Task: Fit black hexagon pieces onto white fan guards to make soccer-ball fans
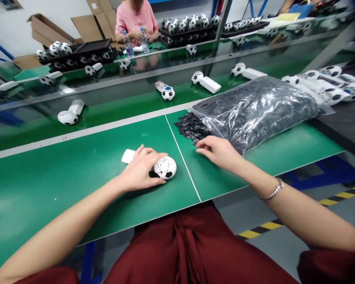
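Note:
My left hand (140, 169) curls around a soccer-ball-patterned device (166, 169) lying on the green table. Its round head is white with black patches and open cutouts, and its white handle (127, 156) sticks out past my fingers. The palm hides the middle of it. My right hand (214, 152) hovers at the near edge of a heap of small flat black pieces (192, 127), thumb and forefinger drawn together. Whether a piece sits between those fingertips is too small to make out. The heap spills from the mouth of a clear plastic bag (260, 108) full of the same pieces.
Behind a pale rail, a green conveyor (112, 108) carries several similar devices (68, 117). More lie stacked beyond the bag (331, 85). Across the line a person in pink (136, 19) sits between black trays (189, 37) of ball heads. The table's front edge (201, 202) is close to my lap.

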Demonstrator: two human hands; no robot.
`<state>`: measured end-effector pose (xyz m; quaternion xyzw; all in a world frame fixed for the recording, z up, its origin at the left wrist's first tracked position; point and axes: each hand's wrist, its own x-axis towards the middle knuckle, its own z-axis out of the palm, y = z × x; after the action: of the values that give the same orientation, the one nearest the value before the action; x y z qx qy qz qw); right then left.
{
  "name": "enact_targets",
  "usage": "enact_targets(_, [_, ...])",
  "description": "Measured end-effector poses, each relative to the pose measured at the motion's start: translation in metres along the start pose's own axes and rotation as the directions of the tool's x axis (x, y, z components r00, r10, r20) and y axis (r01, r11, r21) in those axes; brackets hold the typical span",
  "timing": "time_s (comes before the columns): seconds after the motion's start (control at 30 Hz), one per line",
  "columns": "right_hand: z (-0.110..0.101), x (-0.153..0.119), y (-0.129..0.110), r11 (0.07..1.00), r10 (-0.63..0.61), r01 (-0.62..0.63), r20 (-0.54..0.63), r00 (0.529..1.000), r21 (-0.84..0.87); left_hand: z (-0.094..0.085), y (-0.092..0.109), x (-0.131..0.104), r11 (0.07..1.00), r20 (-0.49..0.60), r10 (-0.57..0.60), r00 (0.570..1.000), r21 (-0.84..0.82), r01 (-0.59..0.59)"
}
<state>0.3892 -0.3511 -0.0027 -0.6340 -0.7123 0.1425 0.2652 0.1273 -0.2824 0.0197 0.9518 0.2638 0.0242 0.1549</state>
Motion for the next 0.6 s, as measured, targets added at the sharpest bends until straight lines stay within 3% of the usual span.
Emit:
enact_targets(0.1, [-0.009, -0.007, 0.018, 0.952, -0.036, 0.043, 0.03, 0.999, -0.304, 0.003, 0.002, -0.008, 0.995, 0.0, -0.078, 0.997, 0.057, 0.078])
enact_targets(0.27, [0.001, -0.006, 0.022, 0.811, -0.161, 0.2, 0.118, 0.98, -0.55, 0.025, 0.021, -0.008, 0.967, -0.14, -0.256, 0.957, -0.023, 0.255])
enact_targets(0.33, [0.002, -0.002, 0.021, 0.755, -0.184, 0.245, 0.161, 0.97, -0.609, 0.028, 0.022, -0.004, 0.97, -0.184, -0.242, 0.953, -0.039, 0.239])
enact_targets(0.4, [0.001, 0.003, 0.021, 0.736, -0.176, 0.257, 0.19, 0.966, -0.626, 0.024, 0.017, -0.003, 0.987, -0.125, -0.151, 0.981, -0.07, 0.143])
enact_targets(0.5, [0.0, 0.007, 0.014, 0.868, -0.143, 0.196, 0.147, 0.979, -0.457, 0.012, 0.009, -0.007, 0.986, 0.025, -0.032, 0.999, -0.164, 0.036])
enact_targets(0.6, [0.004, 0.003, -0.006, 0.994, -0.107, 0.108, 0.085, 0.991, -0.002, 0.009, 0.009, -0.013, 0.956, 0.064, -0.032, 0.997, -0.288, 0.049])
